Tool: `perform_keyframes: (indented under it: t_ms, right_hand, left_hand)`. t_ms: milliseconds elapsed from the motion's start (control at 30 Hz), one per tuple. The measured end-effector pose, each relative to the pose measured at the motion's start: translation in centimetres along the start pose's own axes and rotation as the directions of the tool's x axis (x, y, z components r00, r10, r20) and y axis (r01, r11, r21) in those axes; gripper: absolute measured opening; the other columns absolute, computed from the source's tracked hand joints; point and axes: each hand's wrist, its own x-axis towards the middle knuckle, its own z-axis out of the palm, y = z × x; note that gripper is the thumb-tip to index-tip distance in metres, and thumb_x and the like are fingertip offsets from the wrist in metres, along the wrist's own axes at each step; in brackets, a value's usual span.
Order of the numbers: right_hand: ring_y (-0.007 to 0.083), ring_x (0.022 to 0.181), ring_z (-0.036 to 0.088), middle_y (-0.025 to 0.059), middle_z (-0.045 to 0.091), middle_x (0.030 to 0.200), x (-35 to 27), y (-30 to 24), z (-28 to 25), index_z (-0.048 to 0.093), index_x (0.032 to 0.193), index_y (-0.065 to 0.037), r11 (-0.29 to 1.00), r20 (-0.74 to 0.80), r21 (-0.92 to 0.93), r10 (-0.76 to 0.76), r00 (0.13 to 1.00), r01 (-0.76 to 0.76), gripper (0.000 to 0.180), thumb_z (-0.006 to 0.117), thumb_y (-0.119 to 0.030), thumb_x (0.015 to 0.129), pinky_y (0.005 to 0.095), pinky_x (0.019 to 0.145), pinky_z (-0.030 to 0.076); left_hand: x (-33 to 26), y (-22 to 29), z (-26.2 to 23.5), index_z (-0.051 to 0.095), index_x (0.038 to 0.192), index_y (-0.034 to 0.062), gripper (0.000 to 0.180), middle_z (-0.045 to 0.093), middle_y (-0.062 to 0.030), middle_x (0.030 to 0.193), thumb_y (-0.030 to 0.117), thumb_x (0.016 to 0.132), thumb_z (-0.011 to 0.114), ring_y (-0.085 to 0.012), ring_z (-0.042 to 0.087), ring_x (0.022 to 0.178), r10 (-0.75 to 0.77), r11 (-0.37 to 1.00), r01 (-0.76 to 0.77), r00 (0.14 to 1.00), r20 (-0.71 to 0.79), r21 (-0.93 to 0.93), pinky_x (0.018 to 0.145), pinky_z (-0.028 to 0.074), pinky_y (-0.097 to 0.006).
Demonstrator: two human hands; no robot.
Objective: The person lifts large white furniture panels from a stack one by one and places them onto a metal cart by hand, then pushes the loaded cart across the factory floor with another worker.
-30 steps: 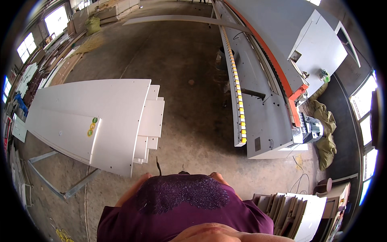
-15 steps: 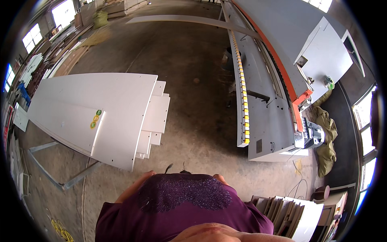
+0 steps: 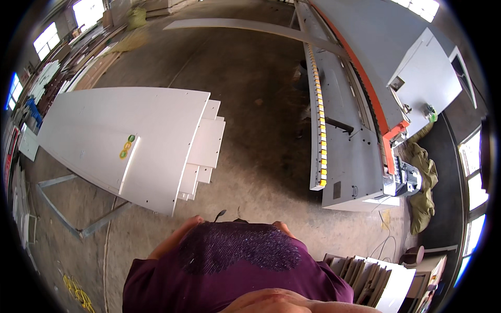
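Observation:
My left hand (image 3: 194,221) shows only as a small part at the front edge of my purple shirt, and its fingers are hidden. On the other side, a bit of my right hand (image 3: 282,226) peeks out past the shirt, fingers hidden too. Between them a thin dark tip (image 3: 221,215) sticks up beyond the shirt; I cannot make out what it belongs to. Nearest to my left hand lies a stack of white boards (image 3: 151,161) with small drilled holes. On its top board are round green and yellow stickers (image 3: 127,147) beside a narrow white strip (image 3: 129,166).
A long grey machine (image 3: 349,182) with an orange edge and a yellow-marked rail (image 3: 319,130) stands on the right. Across it lies a long board (image 3: 235,24). Upright panels (image 3: 373,279) lean at lower right. A metal frame (image 3: 83,232) and yellow cord (image 3: 77,293) are at left.
The view has shifted slightly, so the board stack sits a little higher and further right. My hands remain at the front of the shirt.

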Motion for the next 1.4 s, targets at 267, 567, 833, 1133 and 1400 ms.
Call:
perform_keyframes:
  t_ms: [267,567,833,1133,1400]
  right_hand:
    - [0.0327,0.091,0.067,0.0164,0.070,0.092,2.4,4.3,4.3,0.072,0.092,-0.007,0.994,-0.101,-0.109,-0.011,0.995,0.000,0.042,0.054,-0.044,0.086,0.0404,0.085,0.051]
    - [0.0345,0.093,0.067,0.0183,0.069,0.093,4.4,5.6,5.4,0.072,0.095,-0.007,0.997,-0.070,-0.073,0.018,0.997,-0.023,0.043,0.058,-0.046,0.083,0.0414,0.083,0.051]
    - [0.0341,0.092,0.067,0.0173,0.070,0.091,4.3,5.8,5.9,0.071,0.096,-0.007,0.984,-0.066,-0.176,-0.021,0.998,0.009,0.041,0.055,-0.043,0.086,0.0413,0.083,0.052]
    - [0.0222,0.076,0.071,0.0149,0.072,0.084,-3.2,-3.6,0.7,0.068,0.094,0.000,0.994,-0.048,-0.015,0.107,0.993,-0.108,0.037,0.056,-0.034,0.088,0.0338,0.075,0.054]
    - [0.0171,0.065,0.069,0.0097,0.071,0.078,-2.1,-1.5,2.3,0.065,0.095,0.001,0.980,0.010,0.199,0.015,1.000,-0.017,0.035,0.053,-0.031,0.091,0.0299,0.066,0.056]
  left_hand:
    - [0.6,1.4,-0.6,0.062,0.072,0.0016,0.038,0.061,-0.0213,0.069,0.037,0.085,0.056,-0.0330,0.062,0.066,-0.060,0.997,0.074,0.953,0.299,-0.036,0.064,0.046,-0.043]
    - [0.1,4.0,-1.1,0.063,0.080,0.0018,0.030,0.063,-0.0185,0.073,0.030,0.084,0.055,-0.0256,0.061,0.065,-0.035,0.990,0.054,0.989,0.147,-0.132,0.063,0.047,-0.040]
    - [0.5,6.0,-1.1,0.061,0.098,-0.0022,0.032,0.067,-0.0156,0.086,0.029,0.089,0.060,-0.0220,0.066,0.076,0.097,0.934,-0.080,0.995,0.034,-0.349,0.067,0.050,-0.036]
    - [0.0,9.8,-4.2,0.057,0.110,0.0029,0.034,0.067,-0.0123,0.101,0.033,0.094,0.058,-0.0196,0.067,0.089,-0.323,0.559,0.409,0.908,0.265,-0.721,0.075,0.053,-0.031]
    - [0.5,12.9,-6.8,0.053,0.119,0.0040,0.035,0.064,-0.0144,0.111,0.032,0.097,0.054,-0.0215,0.063,0.101,-0.227,0.446,0.387,0.921,0.317,-0.807,0.085,0.050,-0.034]
